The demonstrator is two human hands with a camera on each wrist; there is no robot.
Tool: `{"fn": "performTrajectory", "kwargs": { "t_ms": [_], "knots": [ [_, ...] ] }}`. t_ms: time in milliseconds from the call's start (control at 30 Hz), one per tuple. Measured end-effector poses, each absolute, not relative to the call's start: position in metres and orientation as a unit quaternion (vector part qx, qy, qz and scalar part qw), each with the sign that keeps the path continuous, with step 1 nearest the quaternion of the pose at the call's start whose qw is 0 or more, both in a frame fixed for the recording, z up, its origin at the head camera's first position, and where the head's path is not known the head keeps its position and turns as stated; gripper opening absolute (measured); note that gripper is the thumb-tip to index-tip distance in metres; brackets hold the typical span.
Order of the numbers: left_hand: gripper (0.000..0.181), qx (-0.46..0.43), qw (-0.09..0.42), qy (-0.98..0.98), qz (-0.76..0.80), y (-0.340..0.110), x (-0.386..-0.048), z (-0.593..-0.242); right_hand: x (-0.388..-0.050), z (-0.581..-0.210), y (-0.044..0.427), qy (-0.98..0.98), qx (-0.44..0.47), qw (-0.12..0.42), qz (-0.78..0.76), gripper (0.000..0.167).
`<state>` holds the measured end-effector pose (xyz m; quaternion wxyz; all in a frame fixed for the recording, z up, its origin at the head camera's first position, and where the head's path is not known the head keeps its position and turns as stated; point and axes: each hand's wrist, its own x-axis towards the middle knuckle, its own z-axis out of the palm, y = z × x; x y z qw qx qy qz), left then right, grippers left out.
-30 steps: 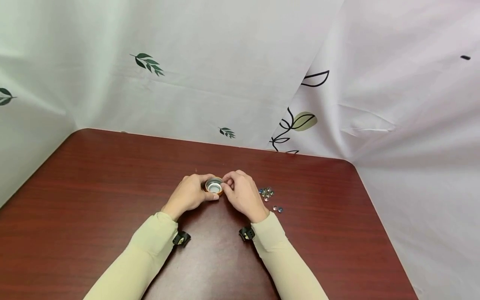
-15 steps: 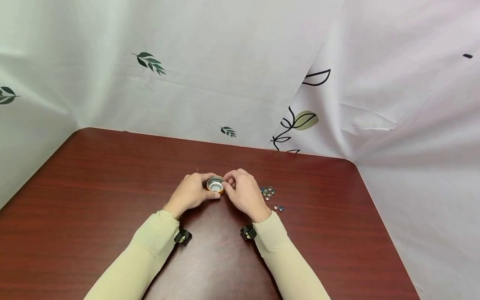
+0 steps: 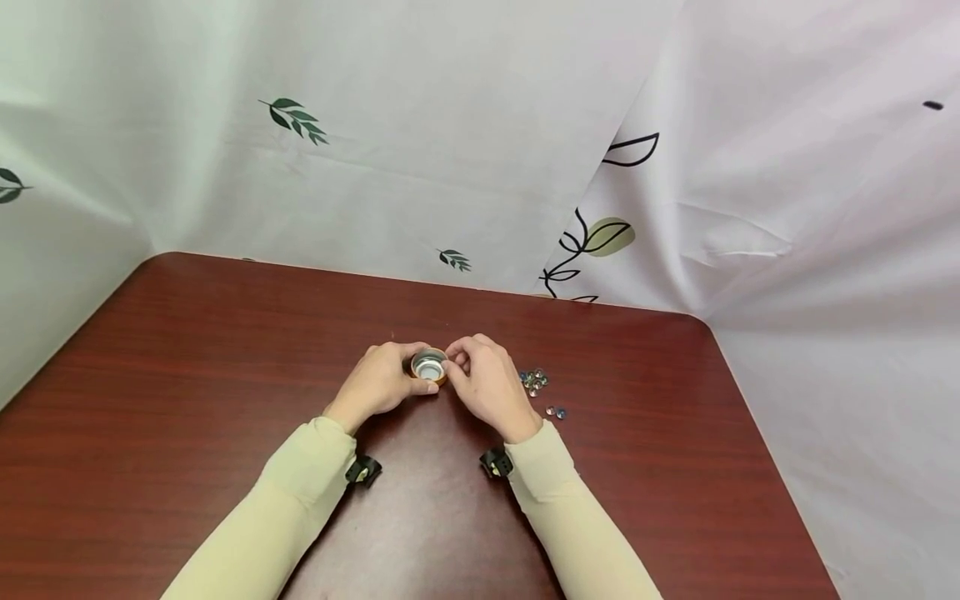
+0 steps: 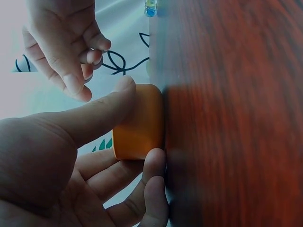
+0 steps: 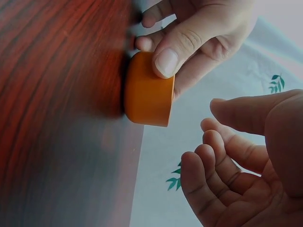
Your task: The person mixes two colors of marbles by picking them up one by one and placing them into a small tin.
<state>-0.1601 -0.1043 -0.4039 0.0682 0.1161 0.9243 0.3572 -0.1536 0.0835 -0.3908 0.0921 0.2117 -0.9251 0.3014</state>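
On table (image 3: 637, 392) | left grip (image 3: 378, 379) holds orange cup (image 5: 147, 94) | right grip (image 3: 487, 382) near

Long pale yellow sleeves (image 3: 262, 508) are worn with small black wrist cameras (image 3: 363, 472).

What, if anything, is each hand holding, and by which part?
The left hand grips the orange cup by its outer side wall. The right hand holds nothing visible.
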Motion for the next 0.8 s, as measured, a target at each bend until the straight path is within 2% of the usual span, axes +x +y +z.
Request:
{"fn": "performTrajectory", "kwargs": {
  "t_ms": [800],
  "knots": [
    [0.058, 0.096, 0.081, 0.922, 0.366, -0.104, -0.159, -0.404, -0.141, -0.376, 0.108, -0.92, 0.195, 0.084, 0.331, 0.007]
  ]
}}
